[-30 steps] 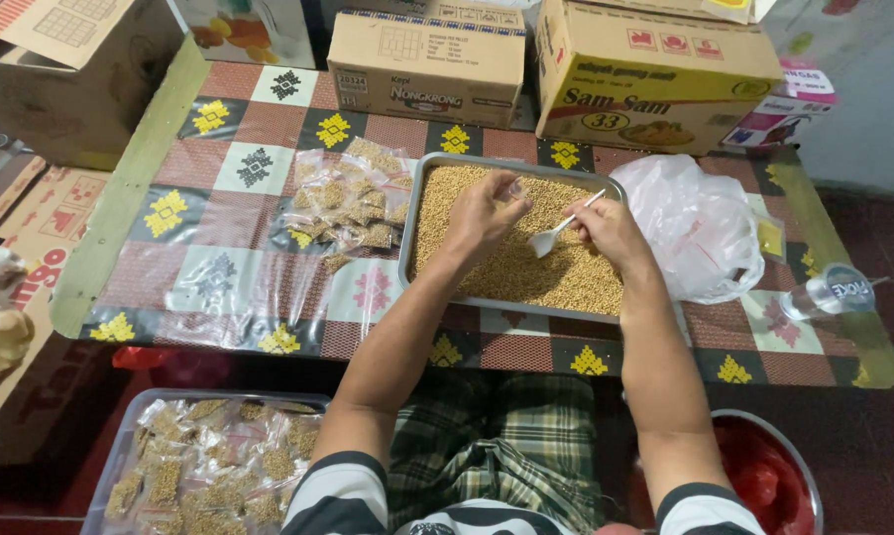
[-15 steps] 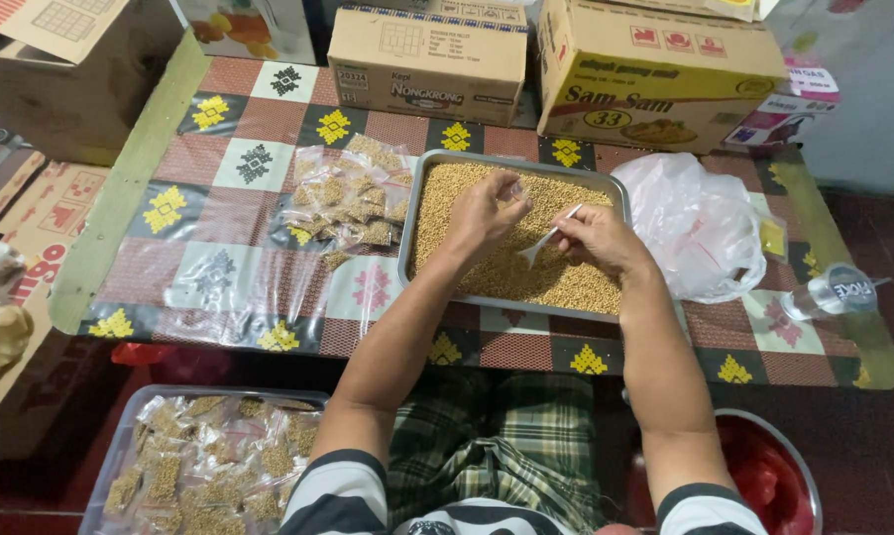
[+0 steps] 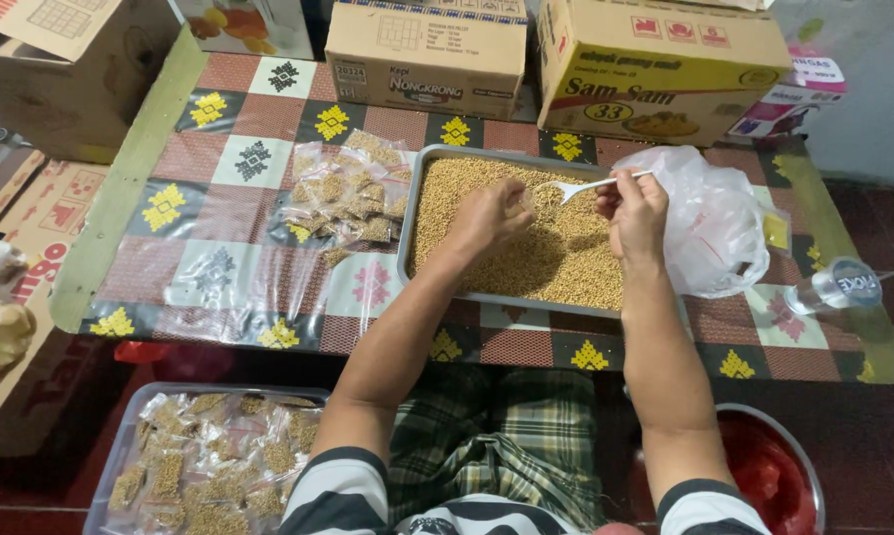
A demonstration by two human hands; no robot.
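Observation:
A metal tray (image 3: 419, 213) full of golden-brown grains stands on the patterned low table. My left hand (image 3: 492, 216) hovers over the grains, fingers closed on what looks like a small clear bag at its fingertips. My right hand (image 3: 635, 206) holds a white plastic fork (image 3: 581, 185) by the handle, its tines pointing left toward my left hand, just above the grains. A pile of small filled clear packets (image 3: 353, 193) lies left of the tray.
A clear plastic bag (image 3: 720, 223) lies right of the tray, with a plastic bottle (image 3: 836, 285) on its side beyond. Cardboard boxes (image 3: 427, 50) line the table's far edge. Below the table sit a tub of packets (image 3: 204, 461) and a red-lined bowl (image 3: 774, 471).
My right hand has lifted the fork out of the grains and raised it toward my left hand. My left hand stays over the tray's middle.

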